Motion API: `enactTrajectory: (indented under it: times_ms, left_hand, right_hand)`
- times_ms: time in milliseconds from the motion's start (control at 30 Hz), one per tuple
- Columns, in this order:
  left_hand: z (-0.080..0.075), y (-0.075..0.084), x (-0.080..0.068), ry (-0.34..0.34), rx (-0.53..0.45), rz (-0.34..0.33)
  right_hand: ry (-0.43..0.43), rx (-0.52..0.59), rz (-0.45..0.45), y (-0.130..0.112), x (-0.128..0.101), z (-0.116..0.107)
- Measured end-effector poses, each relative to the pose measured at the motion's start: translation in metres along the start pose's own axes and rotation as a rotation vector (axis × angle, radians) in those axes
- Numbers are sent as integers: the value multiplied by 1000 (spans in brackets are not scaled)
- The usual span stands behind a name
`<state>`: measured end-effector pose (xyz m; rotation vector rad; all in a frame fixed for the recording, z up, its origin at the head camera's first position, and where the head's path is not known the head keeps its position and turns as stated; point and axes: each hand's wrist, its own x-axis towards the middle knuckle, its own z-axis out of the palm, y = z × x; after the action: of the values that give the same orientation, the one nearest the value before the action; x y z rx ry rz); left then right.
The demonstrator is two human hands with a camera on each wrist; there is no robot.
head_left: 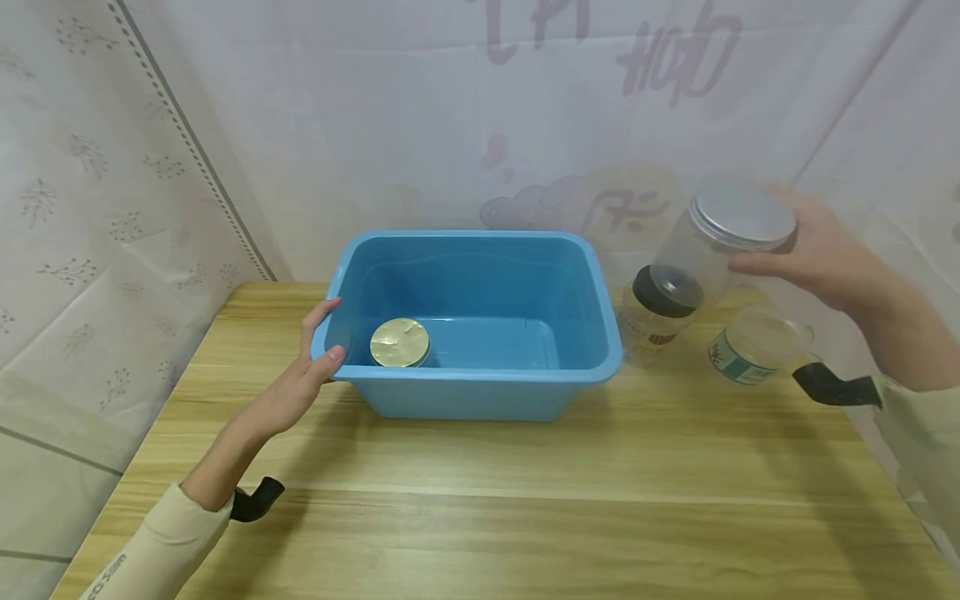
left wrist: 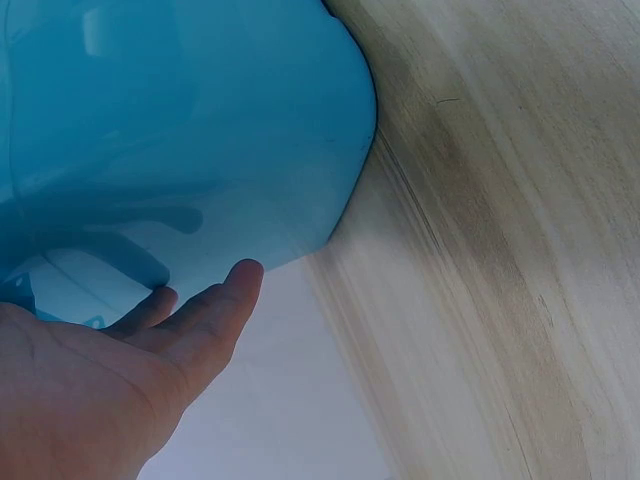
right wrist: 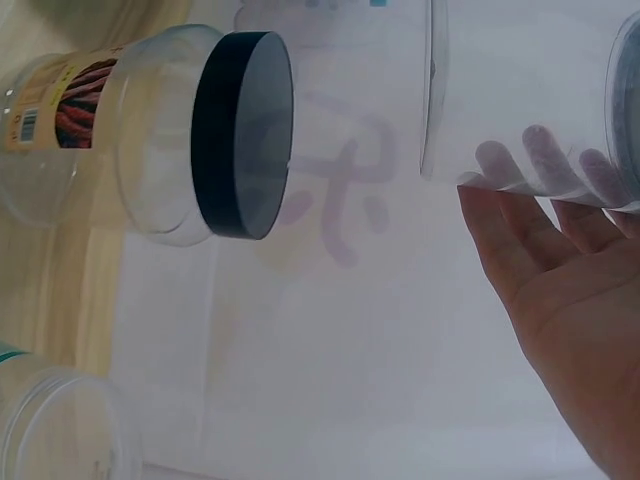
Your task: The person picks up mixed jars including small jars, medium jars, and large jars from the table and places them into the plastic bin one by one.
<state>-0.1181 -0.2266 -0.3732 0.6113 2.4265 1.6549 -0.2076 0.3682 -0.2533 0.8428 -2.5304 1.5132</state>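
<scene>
My left hand point(head_left: 300, 375) grips the left rim of a blue plastic tub point(head_left: 472, 398), thumb over the edge. In the left wrist view, its fingers point(left wrist: 215, 310) lie along the tub's outer wall. A round gold-topped tin point(head_left: 400, 342) rests inside the tub at the left. Raised above the table, a clear jar with a silver lid point(head_left: 742, 215) is held by my right hand point(head_left: 836, 254); in the right wrist view the fingers show through its wall point(right wrist: 530, 90). It partly covers a black-lidded clear jar point(head_left: 643, 329) standing behind it.
An open clear jar with a green label point(head_left: 738, 360) stands at the right on the wooden table point(head_left: 480, 517). Printed white cloth point(head_left: 420, 125) hangs behind and at the sides. Black wrist mounts point(head_left: 257, 500) stick out from both sleeves.
</scene>
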Motion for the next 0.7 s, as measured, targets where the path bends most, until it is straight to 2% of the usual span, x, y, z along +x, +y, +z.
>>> enactTrajectory:
  times_ms: [167, 333, 600, 700]
  left_hand:
    - [0, -1, 1, 1, -1, 7]
    - [-1, -2, 1, 1, -3, 2]
    - [-1, -2, 0, 0, 2, -4]
    - [-1, -1, 1, -1, -1, -2]
  right_hand:
    - [-5, 103, -35, -3, 4, -1]
    - [-1, 153, -44, -7, 8, -1]
    - [7, 22, -28, -15, 13, 2]
    - [1, 38, -32, -16, 16, 3]
